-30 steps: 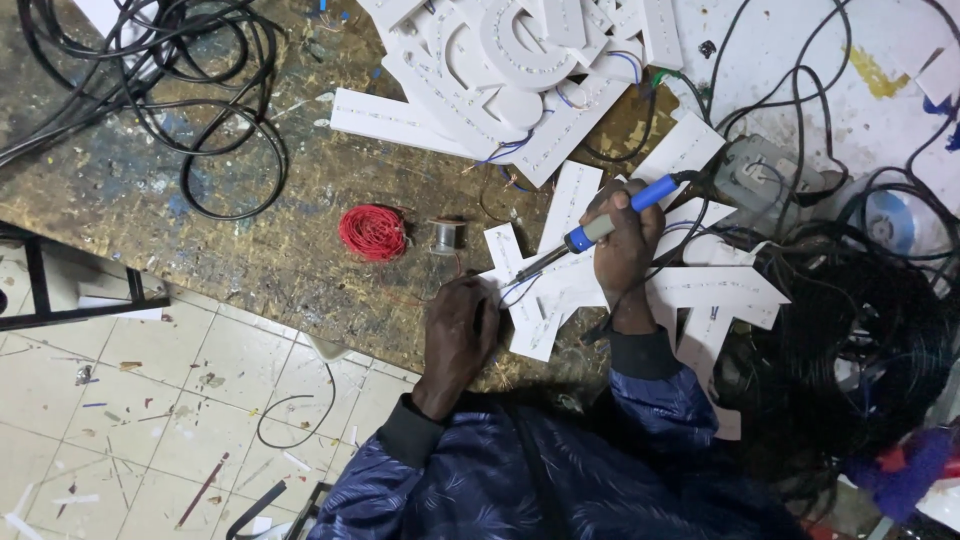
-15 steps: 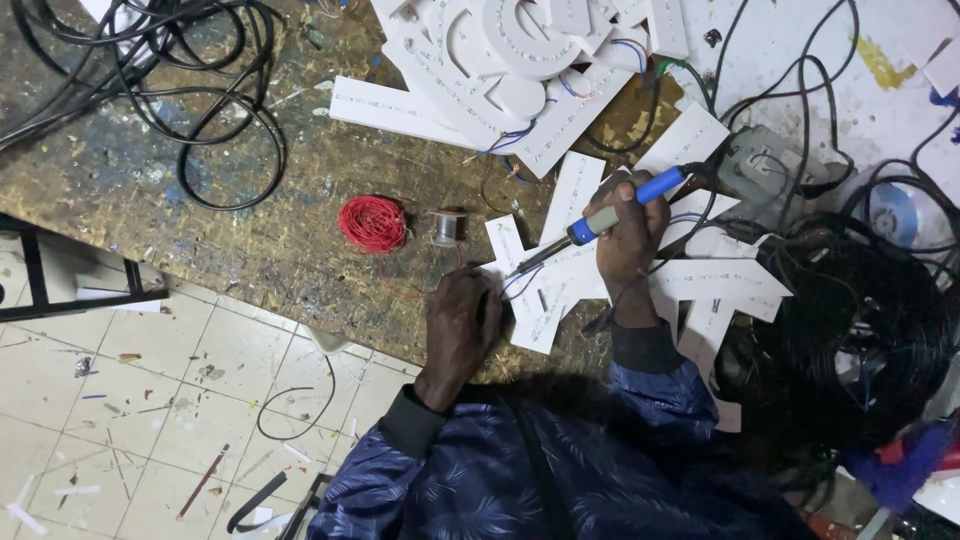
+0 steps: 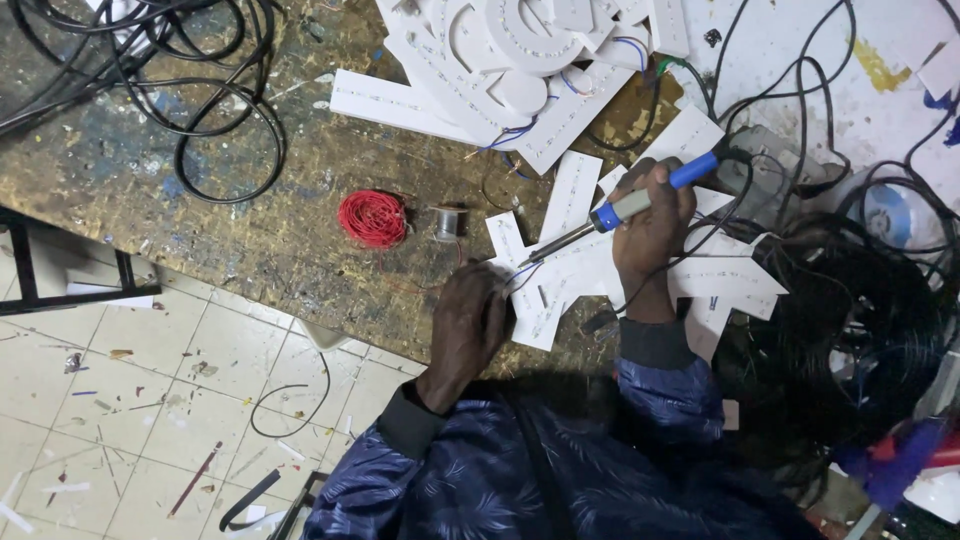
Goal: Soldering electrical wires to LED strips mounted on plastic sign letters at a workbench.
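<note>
Head view: right hand [image 3: 652, 225] grips a blue-handled soldering iron [image 3: 620, 212], tip at the white strip board [image 3: 525, 290]. Left hand [image 3: 468, 325] presses flat beside the tip. Soldering appears underway; stacked boards [image 3: 500, 60] beyond the iron look untouched.

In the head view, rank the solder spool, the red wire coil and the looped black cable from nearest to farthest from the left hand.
From the left hand:
1. Solder spool, just above it.
2. Red wire coil, up and left.
3. Looped black cable, far upper left.
</note>
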